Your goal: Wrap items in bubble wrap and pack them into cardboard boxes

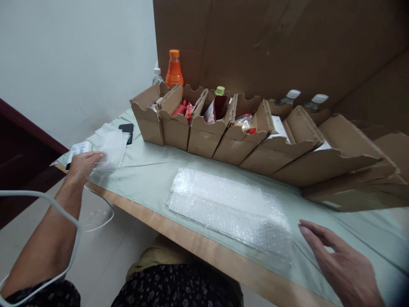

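Observation:
At the left end of the table, my left hand (84,164) pinches the near edge of a clear plastic bag (112,147) that lies among similar thin sheets. Over the table's right side hovers my right hand (343,264), its fingers loosely stretched, thumb and forefinger tips close, with nothing visible in it. A folded sheet of bubble wrap (223,204) lies flat in the middle, nearest to my right hand but apart from it.
Behind the wrap stands a row of open cardboard bins (204,140) holding packets. Beyond them are an orange bottle (174,70) and clear bottles. A black phone (126,131) and a white packet (80,148) lie at left. A white cable (68,217) crosses my left arm.

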`<action>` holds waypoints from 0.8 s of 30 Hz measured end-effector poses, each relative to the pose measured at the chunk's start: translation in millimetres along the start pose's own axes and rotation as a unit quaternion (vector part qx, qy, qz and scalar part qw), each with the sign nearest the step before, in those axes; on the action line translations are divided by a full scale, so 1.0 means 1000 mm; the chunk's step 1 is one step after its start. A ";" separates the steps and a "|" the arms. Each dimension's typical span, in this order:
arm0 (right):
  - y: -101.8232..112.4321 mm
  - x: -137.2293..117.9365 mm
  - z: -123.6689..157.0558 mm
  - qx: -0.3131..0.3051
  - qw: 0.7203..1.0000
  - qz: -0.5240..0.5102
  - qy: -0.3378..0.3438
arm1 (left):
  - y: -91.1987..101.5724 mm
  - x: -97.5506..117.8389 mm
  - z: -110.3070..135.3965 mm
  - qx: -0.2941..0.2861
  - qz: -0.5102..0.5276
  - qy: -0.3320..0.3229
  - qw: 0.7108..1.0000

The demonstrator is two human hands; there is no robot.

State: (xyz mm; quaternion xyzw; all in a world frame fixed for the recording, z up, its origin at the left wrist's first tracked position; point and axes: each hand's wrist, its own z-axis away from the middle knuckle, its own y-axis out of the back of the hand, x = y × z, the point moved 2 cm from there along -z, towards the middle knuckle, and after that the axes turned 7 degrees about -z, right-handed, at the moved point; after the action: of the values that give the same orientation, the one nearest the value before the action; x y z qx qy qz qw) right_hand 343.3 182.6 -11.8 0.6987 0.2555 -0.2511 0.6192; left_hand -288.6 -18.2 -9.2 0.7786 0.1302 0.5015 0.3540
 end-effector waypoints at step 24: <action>-0.176 -0.181 0.114 -0.408 0.781 -0.466 0.077 | -0.021 0.108 0.202 -0.231 0.152 -0.205 0.939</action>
State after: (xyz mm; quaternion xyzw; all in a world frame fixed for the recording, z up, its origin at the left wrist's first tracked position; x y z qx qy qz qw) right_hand 87.6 78.6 -33.0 0.1938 0.6752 -0.3272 0.6320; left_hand -58.8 -27.5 1.3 0.7717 -0.1841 0.3952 0.4631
